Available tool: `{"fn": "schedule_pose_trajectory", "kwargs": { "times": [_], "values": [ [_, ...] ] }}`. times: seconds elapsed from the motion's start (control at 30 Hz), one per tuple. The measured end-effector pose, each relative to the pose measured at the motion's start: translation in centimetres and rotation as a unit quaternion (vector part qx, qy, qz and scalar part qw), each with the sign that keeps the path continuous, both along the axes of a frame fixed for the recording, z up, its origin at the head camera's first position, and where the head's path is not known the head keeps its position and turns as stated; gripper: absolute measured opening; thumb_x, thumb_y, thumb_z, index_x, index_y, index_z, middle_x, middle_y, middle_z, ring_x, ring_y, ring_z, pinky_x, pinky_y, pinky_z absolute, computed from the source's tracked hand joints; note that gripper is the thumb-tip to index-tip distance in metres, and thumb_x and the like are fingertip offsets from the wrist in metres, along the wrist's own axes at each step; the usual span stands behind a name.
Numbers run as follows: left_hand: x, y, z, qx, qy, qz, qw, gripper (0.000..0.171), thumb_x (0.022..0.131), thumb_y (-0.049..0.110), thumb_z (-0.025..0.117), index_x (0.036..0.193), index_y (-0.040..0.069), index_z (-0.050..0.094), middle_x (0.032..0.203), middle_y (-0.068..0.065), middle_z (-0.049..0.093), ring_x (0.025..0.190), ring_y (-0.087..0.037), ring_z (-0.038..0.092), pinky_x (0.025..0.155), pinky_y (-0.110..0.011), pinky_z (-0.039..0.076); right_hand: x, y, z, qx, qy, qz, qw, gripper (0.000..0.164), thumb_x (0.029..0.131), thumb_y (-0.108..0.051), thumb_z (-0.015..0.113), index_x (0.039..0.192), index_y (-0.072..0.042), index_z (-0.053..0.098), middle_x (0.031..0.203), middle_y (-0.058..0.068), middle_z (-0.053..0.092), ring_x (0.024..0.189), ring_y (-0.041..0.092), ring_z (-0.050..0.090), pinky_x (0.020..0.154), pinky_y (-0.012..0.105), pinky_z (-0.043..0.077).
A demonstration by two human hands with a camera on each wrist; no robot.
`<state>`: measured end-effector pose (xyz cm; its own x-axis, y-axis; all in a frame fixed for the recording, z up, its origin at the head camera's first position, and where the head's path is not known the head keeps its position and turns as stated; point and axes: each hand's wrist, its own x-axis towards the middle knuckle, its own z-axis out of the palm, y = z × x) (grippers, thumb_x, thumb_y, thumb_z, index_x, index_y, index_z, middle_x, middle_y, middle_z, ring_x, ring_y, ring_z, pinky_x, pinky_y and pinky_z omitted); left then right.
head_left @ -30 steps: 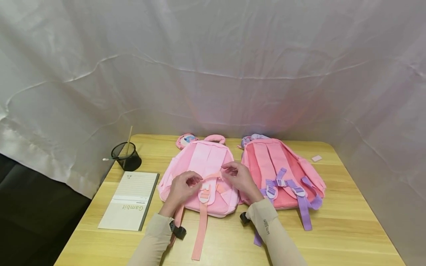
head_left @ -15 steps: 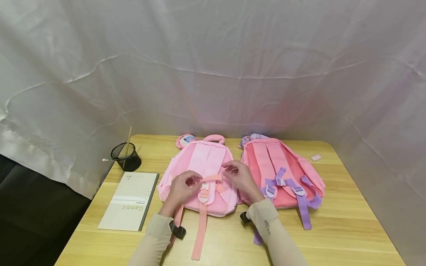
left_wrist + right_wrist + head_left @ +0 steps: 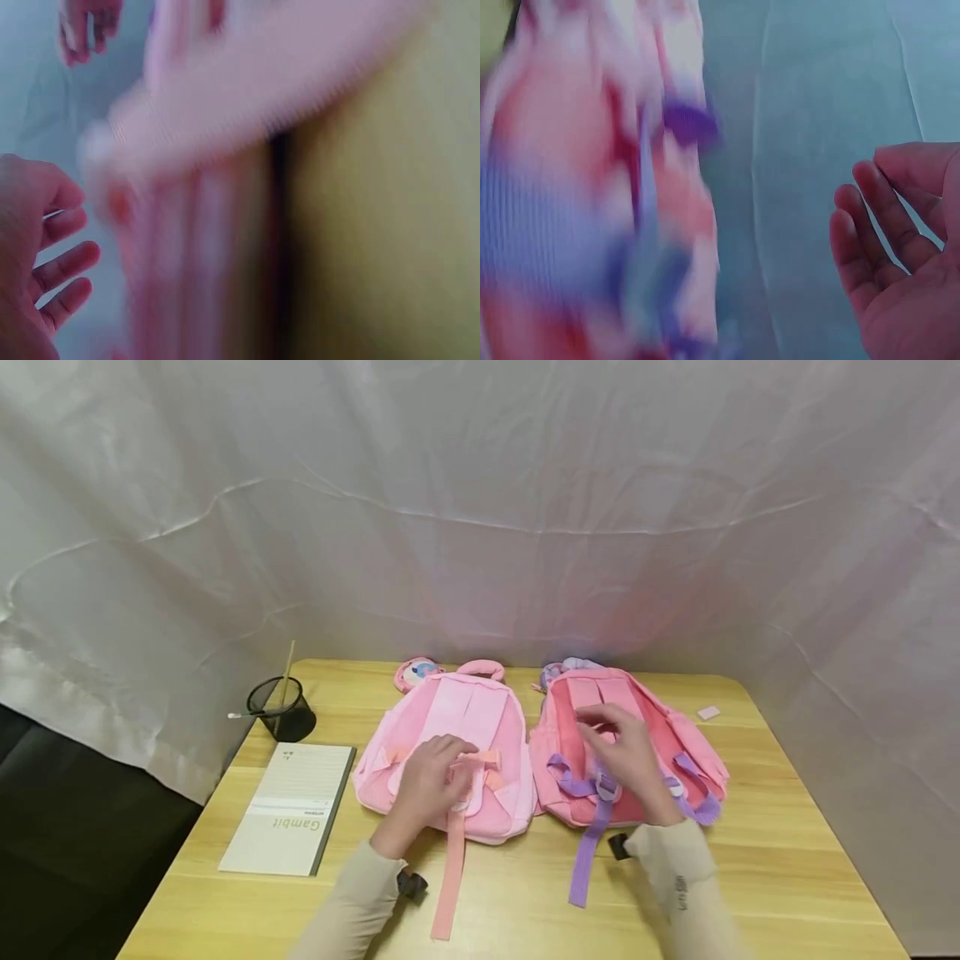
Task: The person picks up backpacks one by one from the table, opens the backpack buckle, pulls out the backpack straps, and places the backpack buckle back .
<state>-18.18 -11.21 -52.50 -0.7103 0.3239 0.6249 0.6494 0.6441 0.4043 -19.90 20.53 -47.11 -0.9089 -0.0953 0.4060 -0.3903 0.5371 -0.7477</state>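
Note:
In the head view a light pink backpack point(image 3: 450, 710) lies straps-up on the table, with peach straps point(image 3: 449, 885) and a buckle partly hidden by my left hand point(image 3: 433, 781). That hand hovers over the lower backpack, and the left wrist view shows its fingers loosely bent and holding nothing. My right hand point(image 3: 626, 756) is above a second, darker pink backpack point(image 3: 675, 727) with purple straps point(image 3: 588, 860). Its fingers are relaxed and hold nothing in the right wrist view. The purple buckles are partly covered by it. Both backpacks are blurred in the wrist views.
Left of the backpacks a notebook point(image 3: 288, 810) lies on the wooden table point(image 3: 517, 910). Behind it stands a black mesh pen cup point(image 3: 291, 714) with a brush and a stick. A small pink eraser-like block point(image 3: 708, 713) lies at right. Grey curtain point(image 3: 480, 543) encloses the back.
My right hand has left the peach strap end and moved right over the darker backpack. My left hand has shifted slightly right and lower over the light pink one, letting the strap go.

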Motion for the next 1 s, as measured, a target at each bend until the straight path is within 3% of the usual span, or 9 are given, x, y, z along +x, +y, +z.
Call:
{"fn": "schedule_pose_trajectory", "kwargs": {
  "times": [0.1,0.17,0.27,0.37,0.47,0.53,0.63,0.8,1.0],
  "values": [
    [0.4,2.9,1.3,-0.014,-0.001,-0.046,0.9989,0.027,0.088,0.008,0.074,0.114,0.013,0.072,0.108,0.0,0.072,0.099,-0.021,0.066,0.089,-0.039,0.053,0.6,3.8,-0.1,0.019,-0.011,-0.048,0.999,0.023,0.099,-0.014,0.07,0.121,-0.008,0.074,0.112,0.013,0.075,0.095,0.001,0.062,0.083,0.015,0.051],
    [0.6,5.1,1.7,-0.012,-0.02,-0.08,0.9966,0.029,0.089,0.008,0.074,0.117,0.013,0.071,0.111,0.0,0.072,0.105,-0.02,0.066,0.094,-0.039,0.052,1.1,6.0,-0.4,0.027,-0.042,-0.069,0.996,0.027,0.101,-0.019,0.068,0.125,-0.008,0.072,0.116,0.014,0.073,0.098,0.0,0.061,0.083,0.01,0.047],
    [0.4,8.6,1.5,-0.024,-0.043,-0.121,0.9915,0.029,0.092,0.011,0.073,0.121,0.015,0.069,0.115,0.002,0.072,0.11,-0.016,0.065,0.097,-0.036,0.051,1.8,8.9,-1.3,0.044,-0.095,-0.074,0.992,0.035,0.103,-0.027,0.066,0.132,-0.009,0.068,0.125,0.017,0.069,0.108,0.014,0.063,0.084,0.006,0.044],
    [-0.1,12.3,1.0,-0.052,-0.063,-0.142,0.9864,0.03,0.096,0.019,0.072,0.126,0.015,0.068,0.12,0.003,0.071,0.115,-0.014,0.063,0.102,-0.034,0.048,2.1,10.9,-2.5,0.064,-0.128,-0.046,0.989,0.041,0.102,-0.03,0.067,0.137,-0.009,0.065,0.133,0.019,0.067,0.117,0.032,0.064,0.086,0.007,0.044],
    [-0.5,15.4,0.4,-0.101,-0.078,-0.142,0.9817,0.038,0.1,0.032,0.067,0.135,0.017,0.064,0.132,0.003,0.068,0.126,-0.015,0.06,0.112,-0.034,0.043,2.1,12.1,-4.0,0.084,-0.124,-0.003,0.989,0.042,0.1,-0.026,0.07,0.138,-0.008,0.065,0.134,0.019,0.068,0.118,0.035,0.065,0.087,0.011,0.047],
    [-0.7,17.0,-0.1,-0.134,-0.086,-0.137,0.9778,0.045,0.102,0.04,0.063,0.142,0.02,0.06,0.142,0.004,0.063,0.135,-0.015,0.056,0.117,-0.035,0.04,2.0,12.4,-4.9,0.099,-0.11,0.022,0.989,0.04,0.098,-0.021,0.072,0.136,-0.008,0.067,0.132,0.018,0.07,0.116,0.029,0.066,0.088,0.013,0.047],
    [-1.0,18.5,-0.9,-0.154,-0.099,-0.123,0.9754,0.049,0.102,0.044,0.061,0.146,0.023,0.056,0.147,0.006,0.06,0.136,-0.014,0.055,0.112,-0.034,0.043,1.9,12.5,-5.9,0.113,-0.09,0.04,0.989,0.037,0.095,-0.018,0.076,0.13,-0.009,0.071,0.127,0.015,0.072,0.115,0.019,0.065,0.091,0.012,0.044],
    [-1.1,19.3,-1.4,-0.133,-0.109,-0.099,0.9802,0.041,0.1,0.039,0.065,0.138,0.024,0.061,0.139,0.008,0.063,0.125,-0.012,0.063,0.098,-0.031,0.05,1.7,12.2,-6.3,0.119,-0.084,0.033,0.989,0.032,0.089,-0.019,0.082,0.12,-0.013,0.077,0.119,0.01,0.075,0.115,0.02,0.064,0.095,0.011,0.04],
    [-0.7,19.2,-1.2,-0.151,-0.129,-0.087,0.9762,0.048,0.099,0.037,0.065,0.145,0.024,0.056,0.141,0.007,0.063,0.128,-0.013,0.06,0.099,-0.031,0.048,1.0,11.3,-6.7,0.136,-0.074,0.019,0.988,0.024,0.087,-0.021,0.085,0.11,-0.016,0.079,0.11,0.005,0.076,0.107,0.018,0.064,0.094,0.019,0.043]
  ]
}}
